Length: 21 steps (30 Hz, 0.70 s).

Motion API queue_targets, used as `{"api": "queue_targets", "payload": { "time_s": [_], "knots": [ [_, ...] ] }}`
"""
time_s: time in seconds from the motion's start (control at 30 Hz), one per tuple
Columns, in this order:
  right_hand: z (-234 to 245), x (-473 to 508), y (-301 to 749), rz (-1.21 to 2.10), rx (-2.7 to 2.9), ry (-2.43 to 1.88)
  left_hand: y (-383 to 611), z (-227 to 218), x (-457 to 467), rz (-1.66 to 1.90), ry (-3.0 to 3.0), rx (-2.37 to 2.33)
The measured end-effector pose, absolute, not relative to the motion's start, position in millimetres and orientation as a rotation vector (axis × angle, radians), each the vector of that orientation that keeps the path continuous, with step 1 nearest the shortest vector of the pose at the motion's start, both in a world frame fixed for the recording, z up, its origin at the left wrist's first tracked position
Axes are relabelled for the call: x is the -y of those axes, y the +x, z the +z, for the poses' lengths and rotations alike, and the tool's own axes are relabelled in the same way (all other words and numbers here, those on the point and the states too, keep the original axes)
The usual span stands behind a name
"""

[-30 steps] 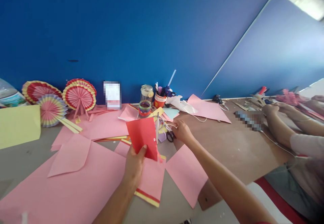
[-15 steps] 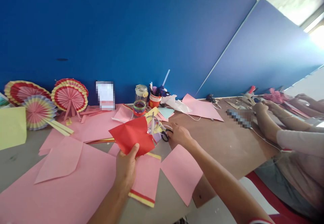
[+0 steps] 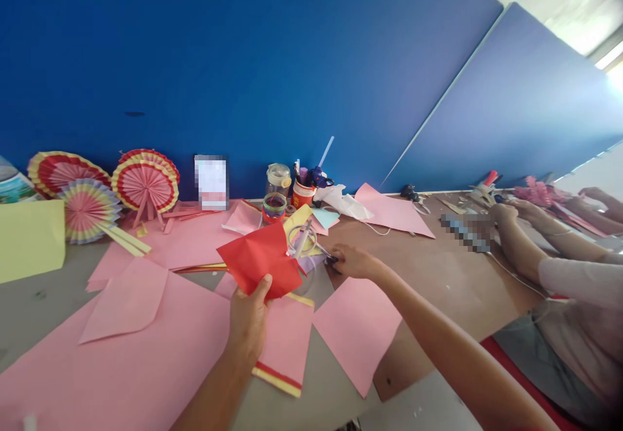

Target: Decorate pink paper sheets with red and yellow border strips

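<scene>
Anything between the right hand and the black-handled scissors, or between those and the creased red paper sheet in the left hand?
Nothing visible blocks the right hand: its fingers are on the scissors. Between them and the red sheet, a purple paper scrap lies in view, with a pale round ring just behind it.

The right hand [image 3: 354, 262] is now nearer than one second ago: its fingers have come down from beyond the scissors [image 3: 331, 259] and hold their dark handles, whose loops are now mostly covered. The red paper [image 3: 263, 256] in the left hand [image 3: 249, 324] has turned, and one corner now points more to the left.
</scene>
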State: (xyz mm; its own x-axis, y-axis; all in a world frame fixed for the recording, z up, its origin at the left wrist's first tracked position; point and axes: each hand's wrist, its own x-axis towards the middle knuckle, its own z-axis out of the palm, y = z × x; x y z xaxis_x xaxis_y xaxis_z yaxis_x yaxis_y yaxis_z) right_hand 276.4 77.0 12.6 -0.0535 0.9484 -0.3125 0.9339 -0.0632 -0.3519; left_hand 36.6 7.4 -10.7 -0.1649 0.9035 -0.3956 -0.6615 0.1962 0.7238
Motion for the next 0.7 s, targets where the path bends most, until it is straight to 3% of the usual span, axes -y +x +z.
{"api": "queue_targets", "payload": {
  "time_s": [0.53, 0.7],
  "knots": [
    [23, -38, 338, 1.758, 1.393, -1.576, 35, -13, -7, 1.394, 0.294, -0.952],
    [25, -11, 342, 1.816, 1.139, -1.369, 35, -16, -6, 1.399, 0.301, -0.965]
  ]
}}
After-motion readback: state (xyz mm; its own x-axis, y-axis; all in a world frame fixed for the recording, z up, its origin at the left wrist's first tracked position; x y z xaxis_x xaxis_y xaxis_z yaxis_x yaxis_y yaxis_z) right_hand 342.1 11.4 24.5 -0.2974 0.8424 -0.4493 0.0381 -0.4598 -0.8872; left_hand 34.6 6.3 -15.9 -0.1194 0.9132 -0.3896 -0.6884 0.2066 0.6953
